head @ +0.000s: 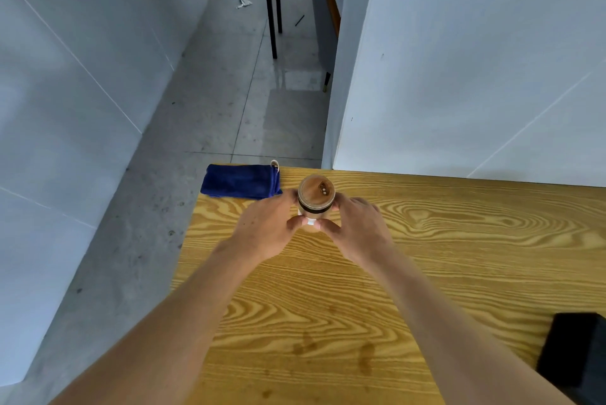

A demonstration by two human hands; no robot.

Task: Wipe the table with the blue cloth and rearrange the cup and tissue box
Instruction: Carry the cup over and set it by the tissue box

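Observation:
A cup (316, 194) with a round wooden lid and a dark band stands upright near the far left corner of the wooden table (426, 257). Both hands wrap it: my left hand (267, 226) from the left, my right hand (355, 227) from the right, thumbs meeting on its near side. Just left of the cup, a folded blue cloth (241, 181) lies on the table's far left corner, partly overhanging the edge. No tissue box can be identified for sure.
A black box-like object (574, 352) sits at the table's near right edge. White wall panels stand behind the table on the right and across the grey floor on the left. Black table legs (272, 11) stand far off.

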